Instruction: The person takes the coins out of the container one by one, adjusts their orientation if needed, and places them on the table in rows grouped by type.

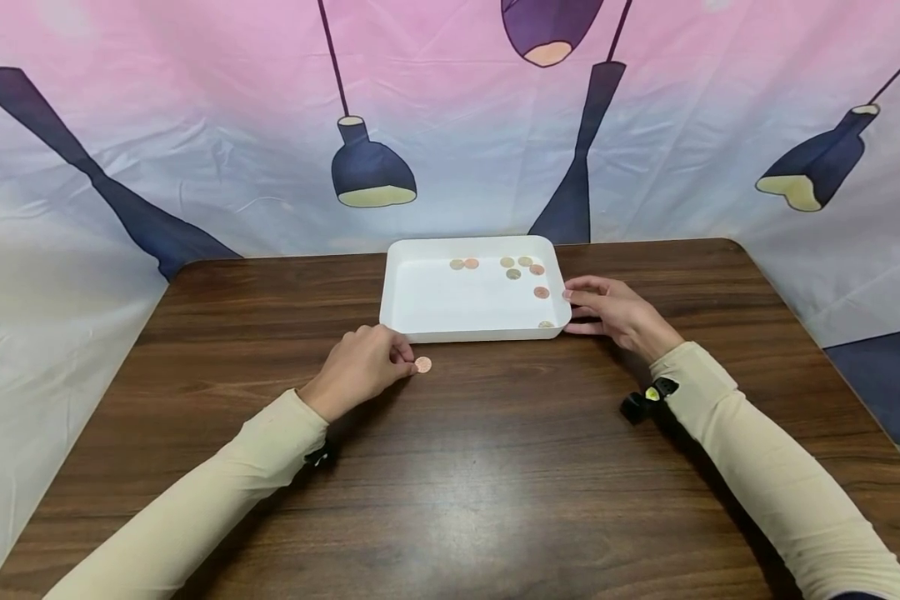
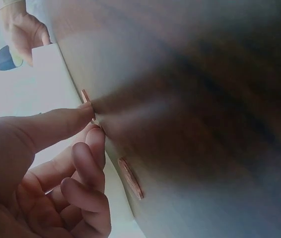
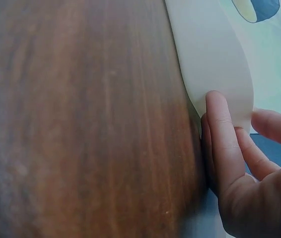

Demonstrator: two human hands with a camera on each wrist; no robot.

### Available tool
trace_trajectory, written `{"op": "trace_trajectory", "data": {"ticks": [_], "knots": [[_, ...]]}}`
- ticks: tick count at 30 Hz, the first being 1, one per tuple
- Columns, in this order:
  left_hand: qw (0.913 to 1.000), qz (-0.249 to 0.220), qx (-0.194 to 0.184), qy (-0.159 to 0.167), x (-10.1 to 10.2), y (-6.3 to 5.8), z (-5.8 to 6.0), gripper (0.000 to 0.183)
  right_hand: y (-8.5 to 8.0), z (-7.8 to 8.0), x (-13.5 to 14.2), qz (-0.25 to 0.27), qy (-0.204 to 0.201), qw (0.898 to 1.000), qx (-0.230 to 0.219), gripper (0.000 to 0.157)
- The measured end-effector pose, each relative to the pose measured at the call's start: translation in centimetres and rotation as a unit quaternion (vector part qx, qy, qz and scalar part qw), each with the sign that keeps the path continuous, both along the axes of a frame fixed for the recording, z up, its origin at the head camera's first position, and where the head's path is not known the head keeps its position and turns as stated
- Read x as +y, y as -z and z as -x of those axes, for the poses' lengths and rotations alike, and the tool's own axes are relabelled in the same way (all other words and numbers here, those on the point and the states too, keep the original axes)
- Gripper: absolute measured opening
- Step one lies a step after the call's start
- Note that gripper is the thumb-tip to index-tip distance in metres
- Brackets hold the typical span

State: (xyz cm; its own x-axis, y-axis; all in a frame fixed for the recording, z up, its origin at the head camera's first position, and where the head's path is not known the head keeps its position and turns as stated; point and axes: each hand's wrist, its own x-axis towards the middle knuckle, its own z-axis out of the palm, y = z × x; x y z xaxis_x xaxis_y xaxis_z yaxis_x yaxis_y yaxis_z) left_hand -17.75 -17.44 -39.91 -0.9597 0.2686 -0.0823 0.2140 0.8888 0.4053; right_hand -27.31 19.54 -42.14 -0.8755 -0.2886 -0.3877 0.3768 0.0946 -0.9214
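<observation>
A copper-coloured coin (image 1: 423, 364) lies on the table just in front of the white tray (image 1: 476, 336). The thumb and a fingertip of my left hand (image 1: 363, 367) pinch this coin at its edge. In the left wrist view the thumb partly covers the coin (image 2: 85, 95). Another copper-coloured coin (image 2: 131, 179) lies on the tabletop below the fingers there; the left hand hides it from the head view. My right hand (image 1: 618, 315) rests against the tray's right end with extended fingers, touching the outer wall (image 3: 212, 54).
Several coins, some copper-coloured and some yellowish, such as one coin (image 1: 542, 292), lie spread inside the tray, mostly toward its back and right. The tray stands near the back edge of the dark wooden table (image 1: 465, 467). Behind hangs a cloth (image 1: 270, 150) printed with lamps.
</observation>
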Motion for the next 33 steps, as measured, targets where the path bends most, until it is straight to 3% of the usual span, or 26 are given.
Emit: {"op": "trace_trajectory", "data": {"ticks": [6,12,17,20,23,25,26,33], "knots": [[0.9999,0.005,-0.008,-0.009,0.0,0.1,0.2,0.013,0.0,0.0,-0.1,0.001,-0.002,1.000,0.005,0.045],[0.9997,0.010,-0.009,-0.020,-0.1,0.1,0.5,0.020,0.0,0.3,-0.2,-0.001,0.000,1.000,0.012,0.042],[0.9981,-0.023,-0.056,-0.010,-1.0,-0.5,1.2,0.012,0.0,0.6,-0.3,-0.001,-0.004,1.000,0.008,0.044],[0.9881,-0.101,-0.116,-0.016,-1.8,-1.0,1.7,0.012,-0.1,0.7,-0.1,-0.002,-0.005,1.000,0.006,0.045],[0.9650,-0.184,-0.186,-0.024,-2.2,-1.4,2.2,0.020,-0.3,0.8,0.1,-0.007,-0.006,1.000,0.003,0.047],[0.9520,-0.211,-0.221,-0.020,-2.2,-1.3,2.4,0.024,-0.3,0.8,0.3,-0.008,-0.008,1.000,0.000,0.048],[0.9494,-0.212,-0.231,-0.017,-2.2,-1.2,2.4,0.026,-0.3,0.8,0.3,-0.008,-0.010,1.000,0.000,0.049],[0.9579,-0.179,-0.224,0.012,-1.9,-0.5,2.2,0.032,-0.1,0.8,0.2,-0.005,-0.016,1.000,0.001,0.050]]}}
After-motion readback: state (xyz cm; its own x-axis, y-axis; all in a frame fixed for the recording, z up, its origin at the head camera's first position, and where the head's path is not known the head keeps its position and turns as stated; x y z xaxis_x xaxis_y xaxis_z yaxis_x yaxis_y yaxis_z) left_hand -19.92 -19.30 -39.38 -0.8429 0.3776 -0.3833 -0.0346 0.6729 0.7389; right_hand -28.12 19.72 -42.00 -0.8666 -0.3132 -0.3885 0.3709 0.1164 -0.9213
